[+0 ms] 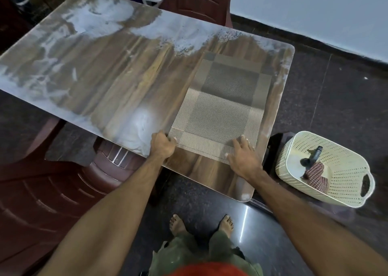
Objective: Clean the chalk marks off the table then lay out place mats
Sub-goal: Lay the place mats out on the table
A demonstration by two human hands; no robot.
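A woven grey place mat (pixel 222 105) with a darker centre square lies flat on the right part of the glossy wooden table (pixel 117 80). My left hand (pixel 162 144) is closed on the mat's near left corner. My right hand (pixel 243 158) rests flat, fingers spread, on the mat's near right corner. White chalk smears (pixel 98 19) cover the far and left parts of the table, and a paler patch (pixel 138 120) shows near the front edge.
A cream perforated basket (pixel 327 168) on the floor at right holds a spray bottle (pixel 312 157) and a checked cloth (pixel 316 175). Maroon plastic chairs stand at the near left (pixel 52 187) and far side (pixel 201 1). My bare feet (pixel 201 223) are on the dark floor.
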